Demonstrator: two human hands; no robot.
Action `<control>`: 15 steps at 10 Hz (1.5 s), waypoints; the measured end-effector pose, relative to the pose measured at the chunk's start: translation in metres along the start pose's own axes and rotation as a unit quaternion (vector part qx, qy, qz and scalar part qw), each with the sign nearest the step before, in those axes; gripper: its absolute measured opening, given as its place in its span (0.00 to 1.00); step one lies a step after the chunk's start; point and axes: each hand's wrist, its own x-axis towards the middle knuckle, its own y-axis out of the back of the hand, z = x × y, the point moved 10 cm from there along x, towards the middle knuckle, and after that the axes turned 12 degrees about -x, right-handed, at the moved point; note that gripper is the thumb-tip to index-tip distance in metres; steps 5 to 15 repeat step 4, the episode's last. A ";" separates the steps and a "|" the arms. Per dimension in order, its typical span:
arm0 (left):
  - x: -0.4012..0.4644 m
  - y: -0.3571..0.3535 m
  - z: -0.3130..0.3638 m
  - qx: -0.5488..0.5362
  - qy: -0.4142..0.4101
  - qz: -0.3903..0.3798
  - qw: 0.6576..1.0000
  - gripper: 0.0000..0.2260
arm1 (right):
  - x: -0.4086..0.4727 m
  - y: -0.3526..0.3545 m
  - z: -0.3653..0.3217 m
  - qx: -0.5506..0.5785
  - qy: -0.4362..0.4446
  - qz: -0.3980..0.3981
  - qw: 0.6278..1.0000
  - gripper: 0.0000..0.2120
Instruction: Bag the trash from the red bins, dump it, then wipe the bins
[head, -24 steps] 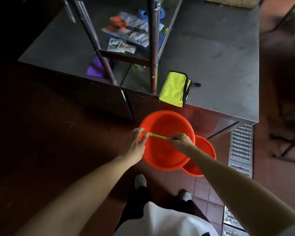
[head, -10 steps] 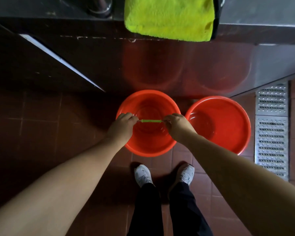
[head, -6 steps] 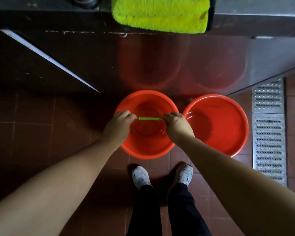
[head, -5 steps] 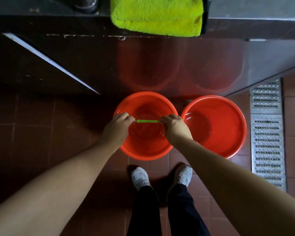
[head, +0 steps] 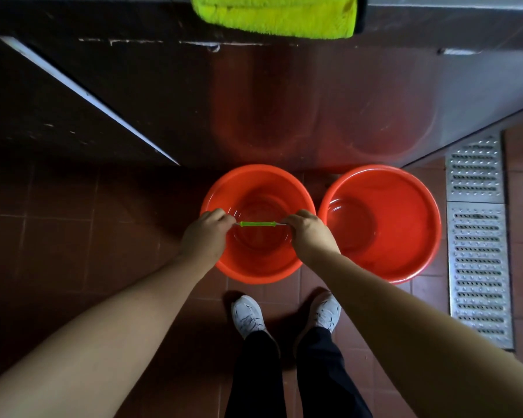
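A steel table (head: 435,95) front rises behind two red bins (head: 405,206) standing just beside each other on the tiled floor (head: 73,236). A yellow-green cloth (head: 272,16) overhangs the table edge. Over the left bin (head: 254,270), the left hand (head: 204,236) and right hand (head: 307,233) each grip, fingers curled, one end of its green-sleeved wire handle (head: 258,224).

Both arms reach forward and down, hands level with each other.
The left hand (head: 207,236) and right hand (head: 307,233) are curled into loose fists, knuckles up, each pinching one end of a thin green handle (head: 260,224) stretched between them.
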 end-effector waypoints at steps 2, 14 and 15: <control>-0.019 -0.010 0.007 0.004 -0.049 -0.017 0.999 0.12 | -0.022 -0.018 0.011 -0.054 0.003 -0.034 0.998 0.23; -0.079 -0.088 -0.018 0.041 0.073 -0.338 0.937 0.30 | -0.072 -0.078 0.031 -0.132 -0.009 -0.250 0.959 0.31; -0.079 -0.088 -0.018 0.041 0.073 -0.338 0.937 0.30 | -0.072 -0.078 0.031 -0.132 -0.009 -0.250 0.959 0.31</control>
